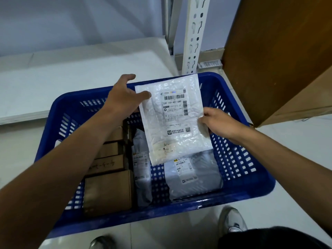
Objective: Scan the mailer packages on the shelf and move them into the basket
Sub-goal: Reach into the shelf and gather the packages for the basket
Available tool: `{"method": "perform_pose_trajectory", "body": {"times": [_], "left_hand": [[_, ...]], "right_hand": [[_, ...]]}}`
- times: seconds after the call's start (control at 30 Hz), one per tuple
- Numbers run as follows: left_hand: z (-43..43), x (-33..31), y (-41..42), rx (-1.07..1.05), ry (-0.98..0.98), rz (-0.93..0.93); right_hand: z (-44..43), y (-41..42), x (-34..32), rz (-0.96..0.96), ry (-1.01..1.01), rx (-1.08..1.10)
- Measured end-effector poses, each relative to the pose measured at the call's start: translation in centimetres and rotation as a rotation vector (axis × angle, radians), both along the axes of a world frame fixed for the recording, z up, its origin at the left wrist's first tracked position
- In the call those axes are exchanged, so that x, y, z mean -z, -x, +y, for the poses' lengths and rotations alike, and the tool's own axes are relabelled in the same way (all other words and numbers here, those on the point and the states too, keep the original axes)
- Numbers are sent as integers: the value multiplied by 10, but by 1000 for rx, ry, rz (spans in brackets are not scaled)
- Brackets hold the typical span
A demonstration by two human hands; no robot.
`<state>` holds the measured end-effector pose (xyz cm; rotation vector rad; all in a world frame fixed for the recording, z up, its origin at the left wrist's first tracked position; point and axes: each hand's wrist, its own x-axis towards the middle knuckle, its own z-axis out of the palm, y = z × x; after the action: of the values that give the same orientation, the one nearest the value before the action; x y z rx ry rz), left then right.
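Observation:
I hold a white bubble mailer with a barcode label, face up, over the blue plastic basket. My left hand pinches its upper left corner, thumb on top. At the mailer's right edge my right hand grips it with curled fingers. Inside the basket lie two grey mailers and several brown cardboard boxes along the left side.
The basket stands on a pale tiled floor. A low white shelf board lies behind and to the left. A white slotted shelf upright rises behind the basket, and a large brown cardboard box stands at right. My shoes show at the bottom.

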<state>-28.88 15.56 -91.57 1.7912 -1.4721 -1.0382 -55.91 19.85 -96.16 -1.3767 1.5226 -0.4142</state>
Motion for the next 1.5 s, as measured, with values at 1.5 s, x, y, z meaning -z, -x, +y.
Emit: {"method": "perform_pose_trajectory", "body": {"times": [1.5], "left_hand": [[72,248,39,481,-954,-187]], "right_hand": [[10,12,149,947,-267,-364]]}}
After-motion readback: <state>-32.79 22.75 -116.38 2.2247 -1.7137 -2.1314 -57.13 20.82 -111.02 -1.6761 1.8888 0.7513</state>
